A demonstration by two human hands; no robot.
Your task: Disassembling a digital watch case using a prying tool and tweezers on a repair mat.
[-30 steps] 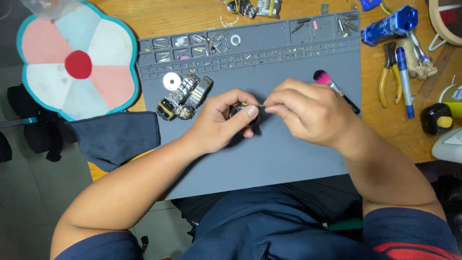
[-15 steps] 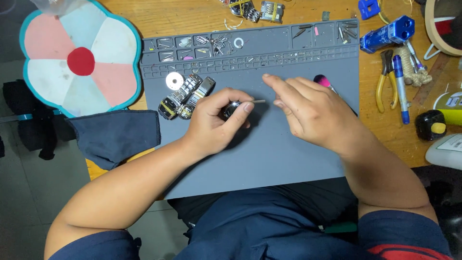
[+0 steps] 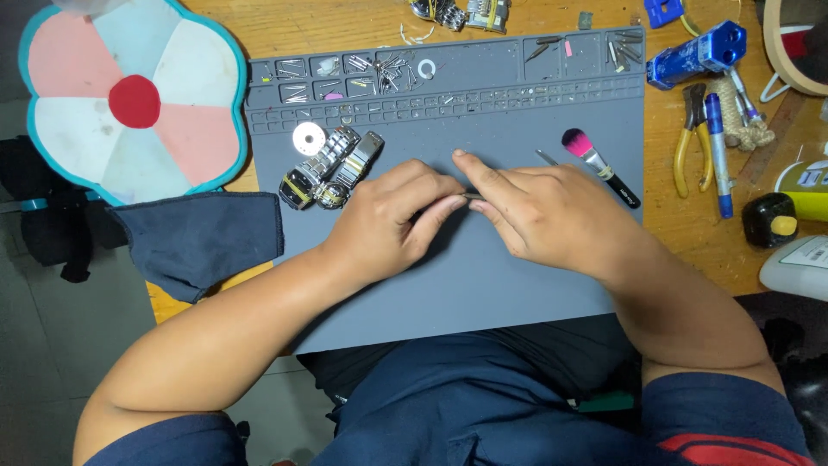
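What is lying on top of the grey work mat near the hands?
On the grey mat: two metal watches, a white disc and a pink-tipped brush. The left hand and right hand hide the small part between them.

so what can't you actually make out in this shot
Head view only:
- Small dark object between the left hand and right hand: the fingers cover it, kind unclear.
- Thin metal tool by the pink-bristled brush: the right hand hides its lower end.
- Tiny parts in the grey silicone mat trays: too small to identify.
- Round wooden-rimmed object: cut off by the right edge.
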